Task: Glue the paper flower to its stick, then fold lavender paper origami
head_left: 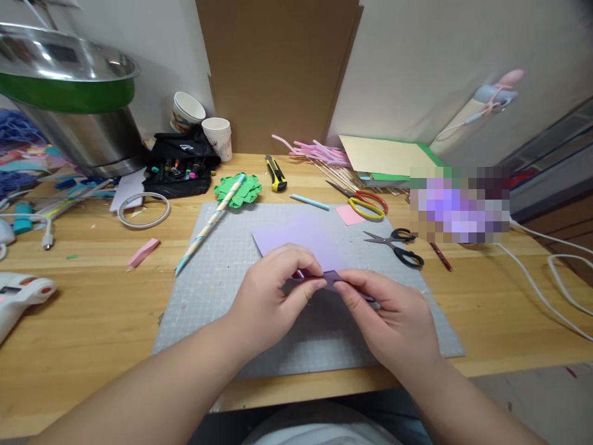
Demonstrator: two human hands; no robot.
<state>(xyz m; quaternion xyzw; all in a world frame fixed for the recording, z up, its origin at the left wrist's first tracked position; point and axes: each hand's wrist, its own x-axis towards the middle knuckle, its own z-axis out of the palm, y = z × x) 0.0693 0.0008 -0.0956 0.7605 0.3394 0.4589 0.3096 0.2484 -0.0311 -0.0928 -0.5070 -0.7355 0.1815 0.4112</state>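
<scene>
A sheet of purple paper (pixel 301 238) is held over the grey cutting mat (pixel 208 315), its near edge turned up between my hands. My left hand (pixel 278 284) pinches that edge between thumb and fingers. Close beside it, my right hand (pixel 389 309) pinches the same edge, with a short dark purple stretch of paper showing between the fingertips. My palms and fingers hide part of the near side. Beyond the sheet, a striped paper stick (pixel 210 224) lies across the mat's left edge, its top end over a green paper flower (pixel 250 193).
Black-handled scissors (pixel 393 243), scissors with red and yellow handles (pixel 365 203) and a pink paper square (pixel 351 215) lie right. A yellow utility knife (pixel 277 173) sits behind. Leftward are a tape roll (pixel 144 210), a glue gun (pixel 23 296) and a steel container (pixel 88 136).
</scene>
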